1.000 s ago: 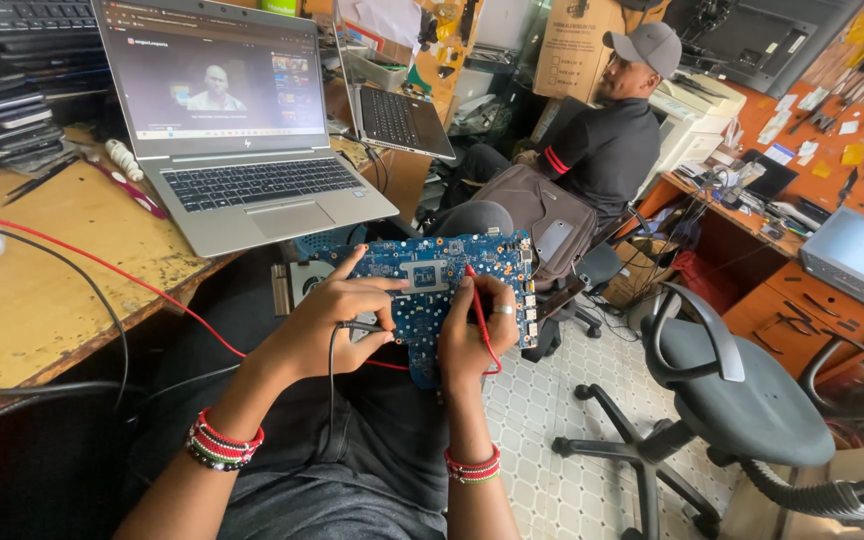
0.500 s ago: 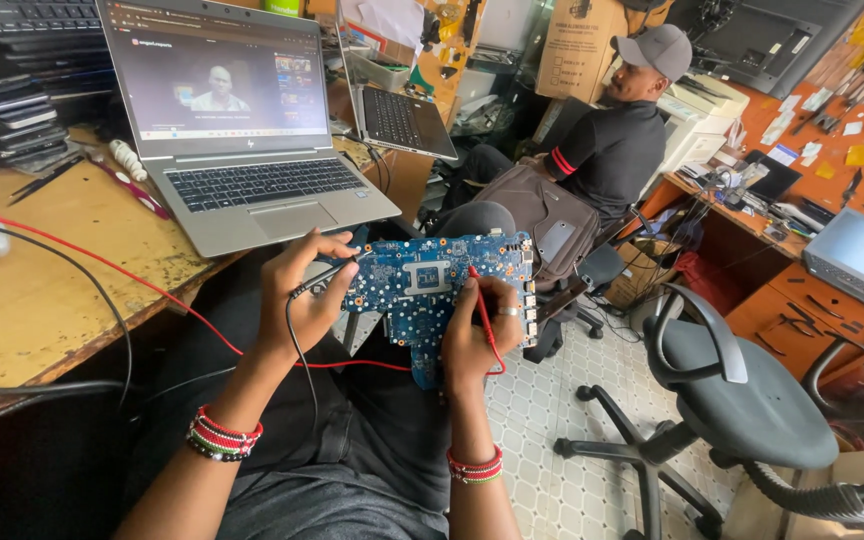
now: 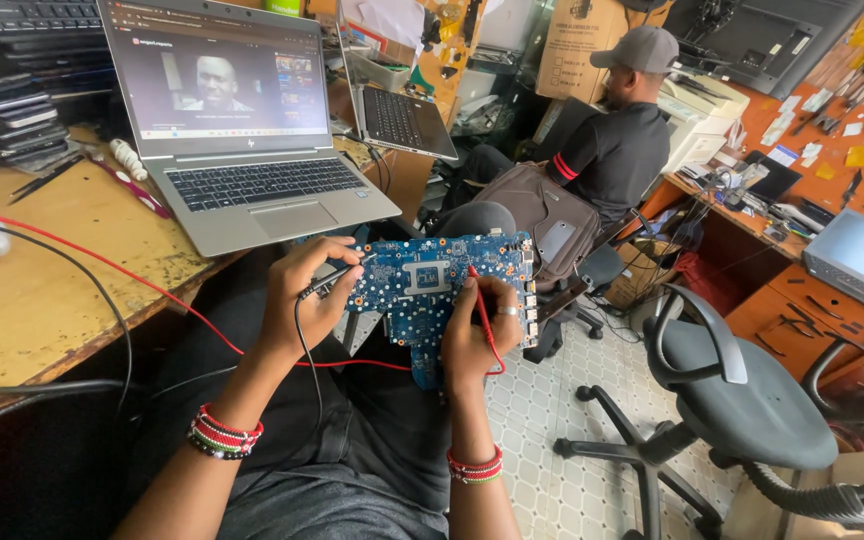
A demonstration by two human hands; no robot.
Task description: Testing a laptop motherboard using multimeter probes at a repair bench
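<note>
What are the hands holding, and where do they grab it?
The left hand pinches a black probe near its tip. The right hand holds a red probe along its shaft, and steadies the blue circuit board.

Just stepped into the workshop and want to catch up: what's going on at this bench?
A person holds a blue circuit board over their lap. The left hand presses a black probe to its left edge, and the right hand holds a red probe on it. An open laptop sits on the wooden desk. Another person sits behind.
</note>
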